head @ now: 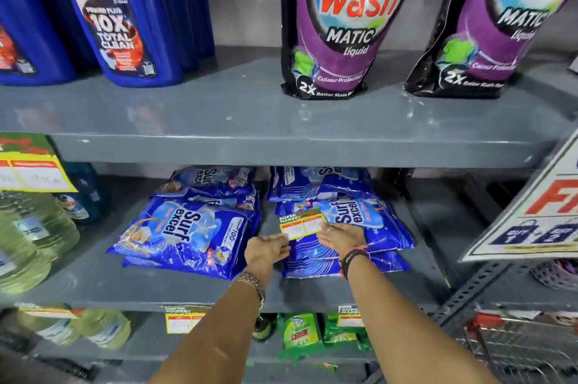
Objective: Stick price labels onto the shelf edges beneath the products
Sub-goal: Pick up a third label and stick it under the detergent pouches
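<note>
Item: rectangular yellow-and-green paper price label point(302, 225), white price boxes, held over the right-hand stack of blue Surf Excel detergent packets point(369, 221). Long axis runs left to right, tilted slightly up toward the right.

Left hand point(269, 248): fingers pinch the label's lower left corner. Right hand point(341, 237): fingers extended, touching its right end; grip unclear.

Target, by judgement: grey metal shelf edge point(312, 300) below the packets, lying nearer the person than the label; both hands equally close.

We see both forearms bare, no sleeves. Just behind our left hand point(266, 250) sits a metal link watch point(254, 285); behind our right hand point(342, 238), dark and orange wristbands point(352, 257).
</note>
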`<state>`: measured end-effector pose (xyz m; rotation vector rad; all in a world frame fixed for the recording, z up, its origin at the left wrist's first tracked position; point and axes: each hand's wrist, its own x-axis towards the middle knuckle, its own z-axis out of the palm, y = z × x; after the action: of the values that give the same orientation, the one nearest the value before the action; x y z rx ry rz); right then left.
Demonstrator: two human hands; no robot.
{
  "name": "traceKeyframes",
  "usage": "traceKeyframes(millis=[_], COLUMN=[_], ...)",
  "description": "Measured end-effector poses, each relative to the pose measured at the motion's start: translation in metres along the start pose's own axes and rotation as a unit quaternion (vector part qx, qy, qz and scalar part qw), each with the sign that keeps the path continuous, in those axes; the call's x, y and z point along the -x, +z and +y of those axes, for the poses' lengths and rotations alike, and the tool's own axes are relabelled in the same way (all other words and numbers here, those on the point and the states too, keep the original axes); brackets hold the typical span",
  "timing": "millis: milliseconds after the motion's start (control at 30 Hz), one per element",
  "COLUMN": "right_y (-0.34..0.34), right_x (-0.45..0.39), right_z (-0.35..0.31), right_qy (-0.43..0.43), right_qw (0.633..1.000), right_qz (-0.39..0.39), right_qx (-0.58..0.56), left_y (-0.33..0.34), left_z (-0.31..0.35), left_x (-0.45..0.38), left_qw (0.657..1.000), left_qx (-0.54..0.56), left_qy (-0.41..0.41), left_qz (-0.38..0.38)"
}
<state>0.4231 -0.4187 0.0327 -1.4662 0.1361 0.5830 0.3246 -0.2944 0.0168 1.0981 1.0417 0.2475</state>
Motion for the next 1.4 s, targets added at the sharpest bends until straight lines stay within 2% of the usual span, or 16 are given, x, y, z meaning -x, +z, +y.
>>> traceKeyframes(millis=[133, 400, 567, 733, 933, 1067, 1200, 1333, 1400], right_y=[-0.006, -0.041, -0.058, -0.05, -0.04, -0.039, -0.042, -0.054, -0.065], right_x=[0.014, 0.125, 0.209, 0.269, 0.315, 0.331, 0.335, 0.325, 0.311], right_z=[0.005, -0.009, -0.049, -0.123, -0.202, -0.226, -0.23, -0.207, -0.186], right_qy=[-0.043, -0.172, -0.251, -0.367, -0.463, -0.491, -0.496, -0.467, -0.44], right_qw=[0.999, 0.982, 0.961, 0.918, 0.867, 0.85, 0.848, 0.868, 0.885], right_qz=[0.02, -0.064, -0.104, -0.12, -0.138, -0.144, -0.15, -0.143, -0.135], right_qx=[0.016, -0.037, -0.055, -0.089, -0.118, -0.121, -0.113, -0.09, -0.073], left_y=[-0.004, -0.044, -0.064, -0.065, -0.057, -0.058, -0.058, -0.053, -0.047], left_z=[-0.002, -0.01, 0.013, 0.092, 0.179, 0.198, 0.203, 0.193, 0.178], left_x=[0.018, 0.117, 0.199, 0.264, 0.329, 0.35, 0.357, 0.35, 0.337], left_qw=[0.999, 0.974, 0.931, 0.881, 0.814, 0.794, 0.792, 0.813, 0.832], left_qx=[-0.023, 0.033, 0.035, 0.059, 0.061, 0.054, 0.056, 0.083, 0.05], left_qy=[0.039, 0.212, 0.337, 0.445, 0.555, 0.585, 0.582, 0.547, 0.529], left_qz=[0.018, -0.078, -0.137, -0.153, -0.16, -0.16, -0.177, -0.181, -0.159])
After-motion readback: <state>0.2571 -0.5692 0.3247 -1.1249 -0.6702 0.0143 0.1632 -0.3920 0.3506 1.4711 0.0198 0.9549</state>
